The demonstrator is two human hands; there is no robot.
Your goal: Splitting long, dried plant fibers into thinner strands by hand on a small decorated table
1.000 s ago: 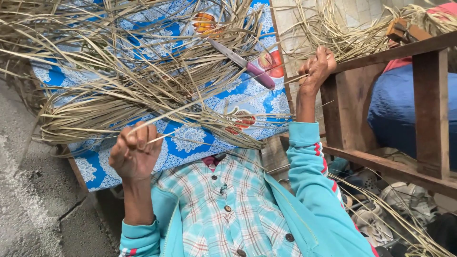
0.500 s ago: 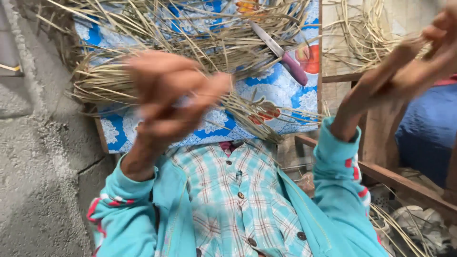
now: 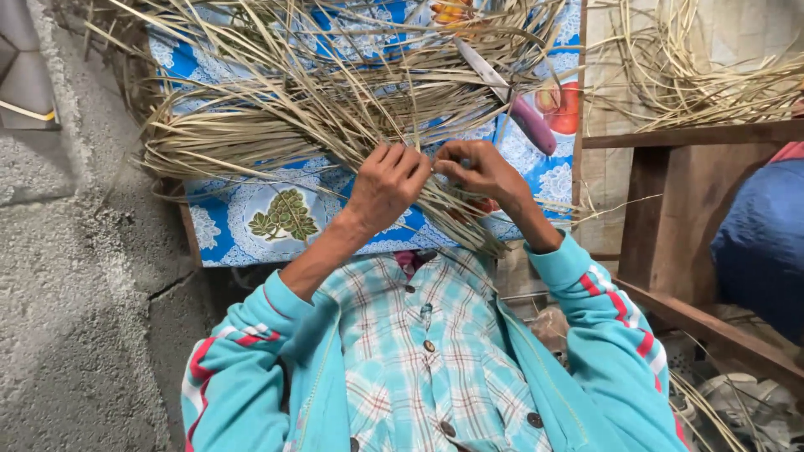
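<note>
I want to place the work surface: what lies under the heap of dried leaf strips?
Under the dried leaf strips lies a blue and white patterned cloth, with a purple-handled knife resting among them. Both hands pinch strips at the near edge. Whatever supports the cloth is covered.

Dried leaf strips (image 3: 293, 109) heaped on a patterned tablecloth (image 3: 276, 222), spilling past its left edge. Knife (image 3: 512, 96) lying on the strips toward the cloth's right side. Left hand (image 3: 387, 186) and right hand (image 3: 479, 172) side by side, fingertips touching, on the near edge of the heap. Wooden frame (image 3: 670, 192) right of the cloth, a second bundle of strips (image 3: 687, 67) behind it. Concrete floor (image 3: 75, 276) to the left.
</note>
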